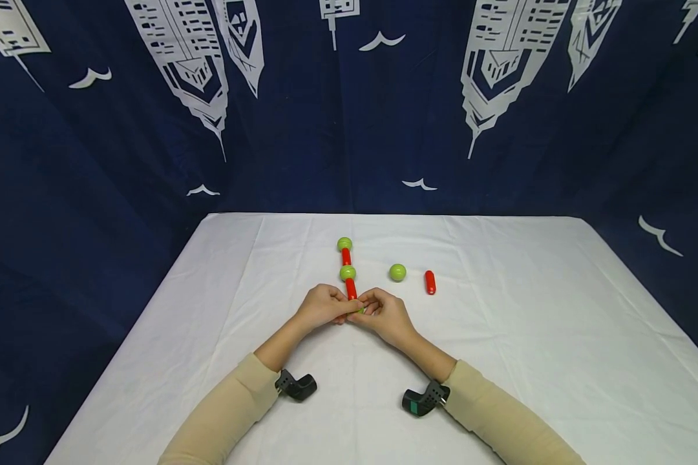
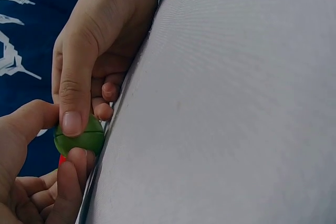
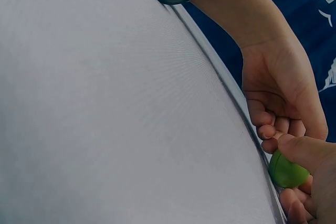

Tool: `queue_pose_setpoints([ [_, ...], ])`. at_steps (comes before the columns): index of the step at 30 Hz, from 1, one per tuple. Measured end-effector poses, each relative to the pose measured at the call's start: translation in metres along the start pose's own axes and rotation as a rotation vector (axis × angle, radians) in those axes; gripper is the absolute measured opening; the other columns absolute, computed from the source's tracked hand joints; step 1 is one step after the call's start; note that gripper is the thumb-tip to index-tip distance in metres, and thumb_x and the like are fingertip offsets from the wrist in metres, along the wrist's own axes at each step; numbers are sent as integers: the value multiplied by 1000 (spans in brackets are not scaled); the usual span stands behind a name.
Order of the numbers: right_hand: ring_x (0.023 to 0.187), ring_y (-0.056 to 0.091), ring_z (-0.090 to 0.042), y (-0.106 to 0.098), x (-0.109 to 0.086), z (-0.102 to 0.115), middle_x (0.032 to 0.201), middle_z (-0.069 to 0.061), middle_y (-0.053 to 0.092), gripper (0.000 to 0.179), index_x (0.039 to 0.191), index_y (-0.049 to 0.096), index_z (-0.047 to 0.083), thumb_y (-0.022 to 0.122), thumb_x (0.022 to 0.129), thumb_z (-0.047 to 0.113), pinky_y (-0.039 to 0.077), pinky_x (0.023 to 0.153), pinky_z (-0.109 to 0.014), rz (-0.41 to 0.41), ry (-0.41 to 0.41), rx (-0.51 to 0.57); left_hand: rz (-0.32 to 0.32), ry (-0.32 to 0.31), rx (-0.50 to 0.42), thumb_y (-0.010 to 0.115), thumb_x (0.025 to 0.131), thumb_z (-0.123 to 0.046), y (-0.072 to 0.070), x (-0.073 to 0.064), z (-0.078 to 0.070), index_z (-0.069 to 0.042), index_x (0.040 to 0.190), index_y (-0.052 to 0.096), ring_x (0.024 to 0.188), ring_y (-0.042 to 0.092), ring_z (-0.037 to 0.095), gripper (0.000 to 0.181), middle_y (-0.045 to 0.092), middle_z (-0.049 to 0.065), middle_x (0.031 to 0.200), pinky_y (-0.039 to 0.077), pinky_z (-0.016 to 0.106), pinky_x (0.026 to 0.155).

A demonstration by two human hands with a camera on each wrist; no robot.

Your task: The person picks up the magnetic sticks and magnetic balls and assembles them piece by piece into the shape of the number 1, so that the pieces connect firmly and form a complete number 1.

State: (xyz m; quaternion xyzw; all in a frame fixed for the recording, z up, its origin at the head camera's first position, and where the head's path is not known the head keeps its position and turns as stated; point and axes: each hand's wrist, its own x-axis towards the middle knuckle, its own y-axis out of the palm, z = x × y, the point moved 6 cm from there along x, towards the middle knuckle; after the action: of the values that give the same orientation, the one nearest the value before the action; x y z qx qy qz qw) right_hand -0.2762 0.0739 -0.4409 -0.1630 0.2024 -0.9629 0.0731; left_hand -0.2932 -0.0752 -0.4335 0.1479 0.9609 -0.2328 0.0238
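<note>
Two hands on one piece: left hand (image 1: 326,305) and right hand (image 1: 386,315) both pinch the near-end green ball (image 2: 86,139), fingers curled close (contact partly hidden). Rod-and-ball chain (image 1: 348,274) runs straight ahead from them, far end leaning slightly left. Loose green ball (image 1: 398,272) and loose red rod (image 1: 430,283), roughly parallel to chain, lie ahead-right, nearer the right hand.

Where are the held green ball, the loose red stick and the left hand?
Held green ball (image 3: 290,173): right wrist view, its uncovered surface.
Loose red stick (image 1: 430,283): head view, its middle.
Left hand (image 1: 324,305): head view, mid-hand.
</note>
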Motion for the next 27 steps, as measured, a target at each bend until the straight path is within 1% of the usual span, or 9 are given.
queue_pose_setpoints([
  [8, 69, 57, -12, -1, -1, 0, 80, -1, 65, 32, 95, 67, 3, 87, 72, 12, 45, 60, -20, 1, 15, 3, -21, 15, 26, 80, 80, -35, -1, 3, 2, -5, 73, 71, 50, 56, 8, 32, 62, -1, 55, 41, 20, 48],
  [12, 70, 57, -13, -1, 0, 0, 82, -4, 65, 34, 98, 66, 2, 87, 73, 11, 46, 60, -20, 2, 30, 7, -38, 22, 27, 79, 81, -34, -4, 4, 1, -5, 75, 70, 51, 56, 9, 31, 62, -1, 56, 42, 21, 50],
  [17, 71, 57, -13, -2, 0, -1, 84, -6, 64, 34, 99, 64, 0, 85, 74, 9, 48, 63, -21, -9, 49, 0, -61, 10, 43, 77, 83, -35, -7, 8, 3, -5, 78, 71, 54, 57, 9, 31, 64, -1, 58, 42, 21, 53],
  [22, 70, 57, -13, -2, 1, -1, 85, -6, 65, 31, 98, 64, 0, 83, 75, 5, 49, 64, -21, -30, 58, -1, -82, -1, 25, 78, 83, -35, -10, 13, 5, -5, 80, 72, 54, 57, 10, 31, 64, -1, 60, 43, 21, 54],
  [27, 70, 57, -13, -2, 1, -2, 85, -7, 64, 28, 98, 64, -1, 81, 76, 2, 48, 63, -20, -39, 68, 12, -86, 4, 7, 78, 83, -33, -11, 18, 6, -4, 78, 72, 54, 56, 9, 30, 63, 0, 59, 42, 21, 52],
])
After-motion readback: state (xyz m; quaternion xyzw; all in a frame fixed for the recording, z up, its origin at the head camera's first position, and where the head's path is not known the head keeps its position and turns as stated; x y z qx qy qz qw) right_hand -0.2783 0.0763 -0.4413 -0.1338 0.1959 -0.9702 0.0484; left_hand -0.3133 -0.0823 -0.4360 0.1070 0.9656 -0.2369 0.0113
